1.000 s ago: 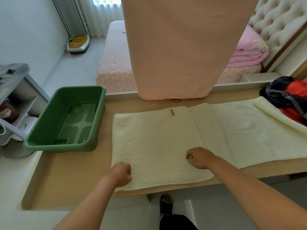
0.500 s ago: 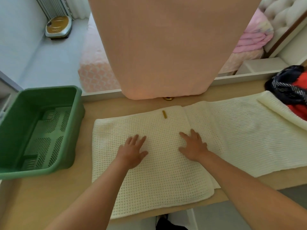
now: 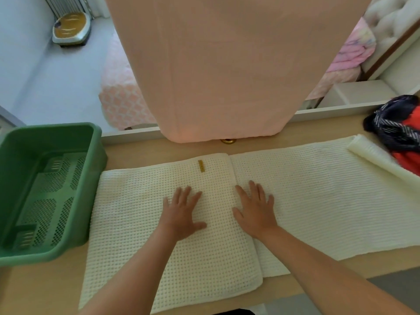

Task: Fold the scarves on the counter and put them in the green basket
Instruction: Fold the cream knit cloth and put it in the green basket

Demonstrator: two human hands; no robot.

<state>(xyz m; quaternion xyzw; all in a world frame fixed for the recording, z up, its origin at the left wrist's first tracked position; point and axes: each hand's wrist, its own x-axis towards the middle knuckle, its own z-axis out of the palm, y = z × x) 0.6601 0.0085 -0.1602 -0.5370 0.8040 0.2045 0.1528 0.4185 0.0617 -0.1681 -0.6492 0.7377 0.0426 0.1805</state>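
A long cream knitted scarf point(image 3: 318, 201) lies across the wooden counter point(image 3: 45, 280), its left end folded over into a double layer with a small gold tag point(image 3: 201, 165) on top. My left hand point(image 3: 181, 212) lies flat, fingers spread, on the folded part. Flat as well, my right hand point(image 3: 254, 210) presses on the fold's right edge. The green basket point(image 3: 95, 178) stands to the left of the scarf with nothing in it. A dark blue and red scarf point(image 3: 397, 130) lies bunched at the far right.
A pink cloth-covered panel point(image 3: 227, 64) hangs over the counter's back edge, just behind the scarf. The counter's front edge runs right under my forearms. Beyond the counter are a bed point(image 3: 120, 98) and a round yellow device point(image 3: 70, 28) on the floor.
Both hands went from gripping the scarf's near edge to lying flat with fingers spread on the folded layer, farther back. The camera moved closer and to the right.
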